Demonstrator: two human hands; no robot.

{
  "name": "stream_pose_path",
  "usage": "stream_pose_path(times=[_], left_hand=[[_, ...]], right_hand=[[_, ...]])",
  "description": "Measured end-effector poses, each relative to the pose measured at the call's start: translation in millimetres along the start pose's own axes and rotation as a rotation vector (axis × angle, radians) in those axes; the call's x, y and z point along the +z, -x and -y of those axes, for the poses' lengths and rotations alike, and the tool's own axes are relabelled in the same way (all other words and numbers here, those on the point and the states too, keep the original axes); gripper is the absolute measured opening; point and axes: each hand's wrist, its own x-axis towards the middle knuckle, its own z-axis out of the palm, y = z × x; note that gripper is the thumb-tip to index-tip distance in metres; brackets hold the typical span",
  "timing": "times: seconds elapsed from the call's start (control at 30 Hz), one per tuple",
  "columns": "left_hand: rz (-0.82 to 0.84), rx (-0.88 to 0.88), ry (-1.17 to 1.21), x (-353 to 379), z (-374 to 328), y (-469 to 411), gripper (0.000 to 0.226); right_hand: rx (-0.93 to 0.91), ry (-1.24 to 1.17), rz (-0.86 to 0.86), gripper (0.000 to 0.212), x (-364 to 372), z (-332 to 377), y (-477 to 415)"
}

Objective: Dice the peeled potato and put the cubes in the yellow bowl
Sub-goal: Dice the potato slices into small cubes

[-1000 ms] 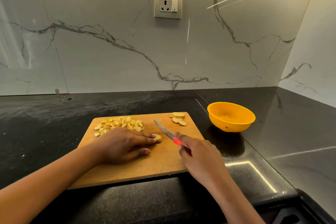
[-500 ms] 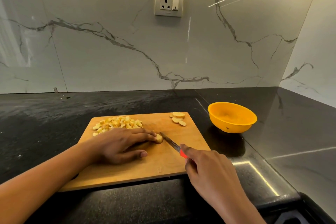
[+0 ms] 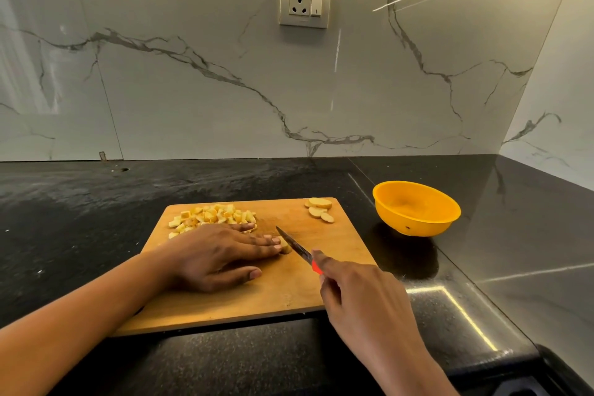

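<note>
A wooden cutting board (image 3: 321, 286) lies on the black counter. A pile of potato cubes (image 3: 213, 215) sits at its far left. Three potato slices (image 3: 319, 210) lie at its far right. My left hand (image 3: 218, 255) lies flat on the board, fingertips pressing a small potato piece (image 3: 285, 247), mostly hidden. My right hand (image 3: 363, 302) grips the red handle of a knife (image 3: 297, 247), the blade edge resting against that piece. The yellow bowl (image 3: 416, 207) stands right of the board and looks empty.
The black counter (image 3: 80, 219) runs to a marble wall with a socket (image 3: 304, 3). A side wall closes the right. The counter's front edge drops off at the lower right.
The view shifted slightly. My right hand drew the knife in closer, and the blade now sits against the potato piece under my left fingertips.
</note>
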Motion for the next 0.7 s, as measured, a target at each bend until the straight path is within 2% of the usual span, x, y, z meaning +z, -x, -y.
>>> stream_pose_path(times=[0.23, 0.47, 0.7], left_hand=[[0.005, -0.017, 0.028, 1, -1, -1, 0.066], [-0.016, -0.021, 0.048, 0, -3, -2, 0.062], [-0.014, -0.039, 0.032, 0, -5, -1, 0.061]], right_hand=[[-0.053, 0.021, 0.023, 0.048, 0, -4, -3], [-0.096, 0.132, 0.134, 0.05, 10, -3, -17], [-0.107, 0.072, 0.207, 0.053, -16, -10, 18]])
